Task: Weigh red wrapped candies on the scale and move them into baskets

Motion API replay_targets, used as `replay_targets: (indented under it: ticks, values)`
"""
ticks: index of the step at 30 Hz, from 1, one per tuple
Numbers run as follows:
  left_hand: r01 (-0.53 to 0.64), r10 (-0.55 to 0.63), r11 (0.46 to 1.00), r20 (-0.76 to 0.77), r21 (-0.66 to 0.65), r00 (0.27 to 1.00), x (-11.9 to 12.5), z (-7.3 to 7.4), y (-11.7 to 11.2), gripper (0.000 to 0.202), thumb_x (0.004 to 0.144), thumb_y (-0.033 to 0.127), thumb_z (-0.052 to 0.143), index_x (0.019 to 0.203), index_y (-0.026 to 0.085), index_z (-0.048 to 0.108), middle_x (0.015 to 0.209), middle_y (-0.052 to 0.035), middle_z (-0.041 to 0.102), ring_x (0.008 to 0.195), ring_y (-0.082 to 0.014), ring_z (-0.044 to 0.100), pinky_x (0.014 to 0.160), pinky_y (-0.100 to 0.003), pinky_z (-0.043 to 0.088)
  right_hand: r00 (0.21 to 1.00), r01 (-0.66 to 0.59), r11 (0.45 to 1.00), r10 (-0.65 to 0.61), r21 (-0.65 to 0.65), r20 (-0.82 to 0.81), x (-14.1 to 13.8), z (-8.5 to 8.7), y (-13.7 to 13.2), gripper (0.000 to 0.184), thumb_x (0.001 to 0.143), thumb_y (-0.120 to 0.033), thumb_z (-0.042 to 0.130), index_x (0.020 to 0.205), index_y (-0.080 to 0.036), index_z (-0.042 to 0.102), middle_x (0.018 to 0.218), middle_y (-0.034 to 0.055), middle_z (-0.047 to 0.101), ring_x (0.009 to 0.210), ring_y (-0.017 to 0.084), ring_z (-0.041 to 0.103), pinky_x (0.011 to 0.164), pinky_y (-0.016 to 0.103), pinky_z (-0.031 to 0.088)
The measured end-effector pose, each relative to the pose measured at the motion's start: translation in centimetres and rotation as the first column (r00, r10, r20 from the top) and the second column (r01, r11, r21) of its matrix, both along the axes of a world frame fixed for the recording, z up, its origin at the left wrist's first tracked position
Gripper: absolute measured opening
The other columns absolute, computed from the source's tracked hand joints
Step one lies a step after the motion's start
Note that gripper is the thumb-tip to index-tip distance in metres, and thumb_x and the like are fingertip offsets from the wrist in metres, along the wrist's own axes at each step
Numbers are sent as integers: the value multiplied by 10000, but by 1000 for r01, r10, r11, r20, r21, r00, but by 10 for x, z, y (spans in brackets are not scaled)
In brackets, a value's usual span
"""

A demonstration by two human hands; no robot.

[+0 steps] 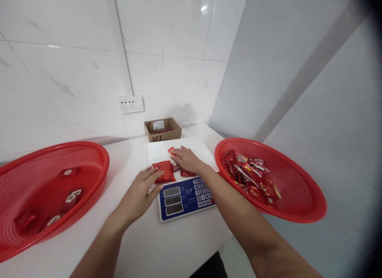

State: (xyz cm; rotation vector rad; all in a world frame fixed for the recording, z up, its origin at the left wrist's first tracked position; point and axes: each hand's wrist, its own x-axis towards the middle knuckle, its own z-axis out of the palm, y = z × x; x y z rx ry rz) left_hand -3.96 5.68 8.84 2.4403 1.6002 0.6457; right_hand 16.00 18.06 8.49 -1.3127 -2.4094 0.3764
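Note:
A red pouch (166, 170) lies on the white pan of a digital scale (186, 198). My left hand (139, 192) rests at the pouch's left side, its fingers stretched onto the red wrapper and the thumb apart. Over the pan, my right hand (188, 160) has its fingertips closed at a small red packet (171, 150); its grip is partly hidden. Beneath the right hand, another red packet (187, 173) lies by the pan's front edge. A dark red wrapper (175, 167) shows between the pouch and my right hand.
At the left stands a red mesh basket (103, 158) with a few wrapped pieces. Another red basket (310, 202) at the right holds a heap of red packets (250, 174). Behind the scale are a cardboard box (165, 137) and a clear bottle (186, 115), near the tiled wall.

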Motion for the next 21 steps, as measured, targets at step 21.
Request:
replay_targets:
  ticks: [21]
  values:
    - [17, -18, 1000, -63, -15, 998, 16, -6, -3, 360, 887, 314, 433, 1233, 247, 507, 1340, -76, 482, 1253, -243, 414, 1054, -497, 312, 901, 173, 971, -89, 163, -424, 44, -24, -103, 384, 894, -338, 419, 1234, -189, 518, 1263, 112, 549, 1186, 217, 485, 982, 393, 407]
